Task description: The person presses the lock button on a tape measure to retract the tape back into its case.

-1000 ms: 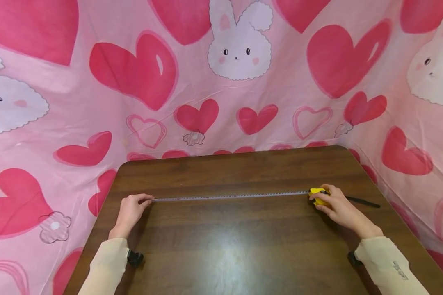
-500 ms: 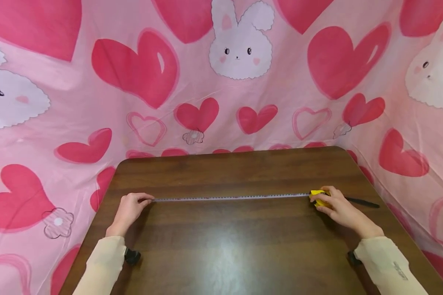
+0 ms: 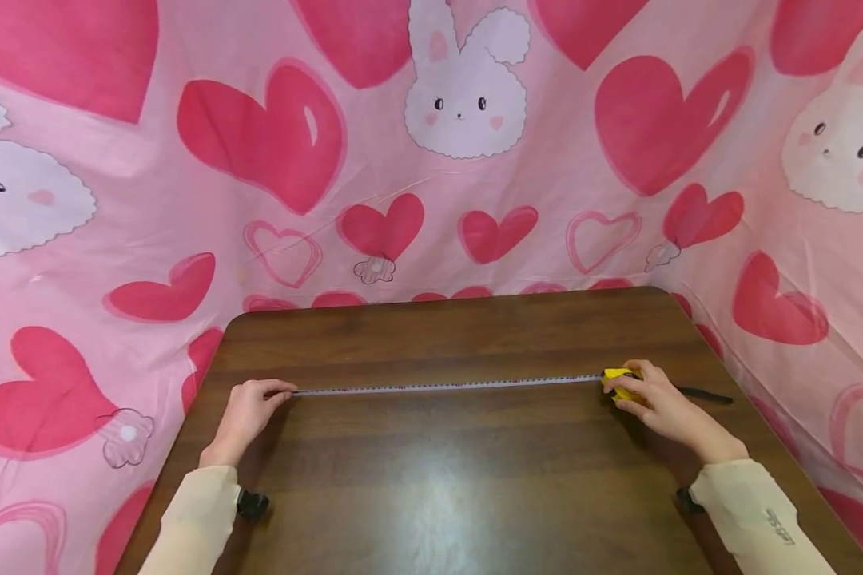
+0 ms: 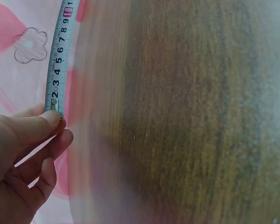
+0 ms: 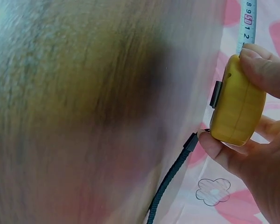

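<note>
A yellow tape measure (image 5: 238, 105) is drawn out across the view, its pale blade (image 3: 446, 386) stretched nearly straight between both hands. My left hand (image 3: 248, 411) pinches the blade's free end between thumb and fingers; in the left wrist view the low numbers of the blade (image 4: 59, 60) show just past the fingertips. Around the yellow case (image 3: 616, 375) my right hand (image 3: 667, 409) curls its fingers and thumb. Figures near 50 show on the blade where it leaves the case in the right wrist view. A black wrist strap (image 5: 170, 175) trails from the case.
Below the hands is a brown wood-grain table (image 3: 446, 447) with rounded far corners. Pink cloth (image 3: 503, 184) printed with hearts and rabbits hangs behind it and along both sides. A dark device (image 3: 252, 505) is worn at the left wrist, another (image 3: 689, 501) at the right.
My left hand has shifted slightly left with the blade's end, while the right hand and case stay almost in place. The head view has moved a little.
</note>
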Demonstrator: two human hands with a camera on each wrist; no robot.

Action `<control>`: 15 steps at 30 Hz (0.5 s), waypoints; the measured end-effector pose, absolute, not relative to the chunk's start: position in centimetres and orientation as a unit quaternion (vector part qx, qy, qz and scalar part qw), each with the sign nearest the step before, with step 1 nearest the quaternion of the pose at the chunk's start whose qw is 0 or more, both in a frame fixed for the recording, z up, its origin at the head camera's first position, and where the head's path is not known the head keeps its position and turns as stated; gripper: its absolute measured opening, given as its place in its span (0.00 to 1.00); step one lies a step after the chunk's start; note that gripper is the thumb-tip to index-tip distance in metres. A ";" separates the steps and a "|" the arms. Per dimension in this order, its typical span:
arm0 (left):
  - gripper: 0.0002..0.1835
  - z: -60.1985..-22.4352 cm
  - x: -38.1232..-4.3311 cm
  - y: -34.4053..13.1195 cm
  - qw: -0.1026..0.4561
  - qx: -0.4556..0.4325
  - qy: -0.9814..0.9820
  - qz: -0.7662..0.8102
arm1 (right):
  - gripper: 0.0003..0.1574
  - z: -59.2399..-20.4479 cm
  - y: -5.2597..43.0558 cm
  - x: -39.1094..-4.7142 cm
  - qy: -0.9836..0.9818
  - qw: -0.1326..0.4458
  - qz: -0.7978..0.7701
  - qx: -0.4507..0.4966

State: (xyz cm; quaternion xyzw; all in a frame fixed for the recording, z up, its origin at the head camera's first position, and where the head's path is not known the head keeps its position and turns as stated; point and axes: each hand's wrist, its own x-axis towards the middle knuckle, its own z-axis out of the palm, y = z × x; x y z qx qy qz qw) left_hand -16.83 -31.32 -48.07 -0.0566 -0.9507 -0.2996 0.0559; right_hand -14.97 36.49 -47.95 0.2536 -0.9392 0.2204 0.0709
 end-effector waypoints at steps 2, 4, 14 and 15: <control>0.08 -48.1 -16.8 -31.4 0.052 -0.056 -0.951 -0.300 | 0.18 -47.8 36.5 -15.0 -0.938 0.069 0.220 0.258; 0.08 -48.2 -16.7 -31.4 0.048 -0.053 -0.951 -0.301 | 0.18 -47.8 36.4 -15.0 -0.938 0.070 0.216 0.262; 0.08 -48.5 -17.0 -31.6 0.046 -0.061 -0.951 -0.300 | 0.19 -47.4 36.5 -14.6 -0.939 0.071 0.205 0.265; 0.08 -48.5 -17.1 -31.6 0.045 -0.061 -0.951 -0.299 | 0.18 -47.4 36.5 -14.7 -0.939 0.072 0.205 0.266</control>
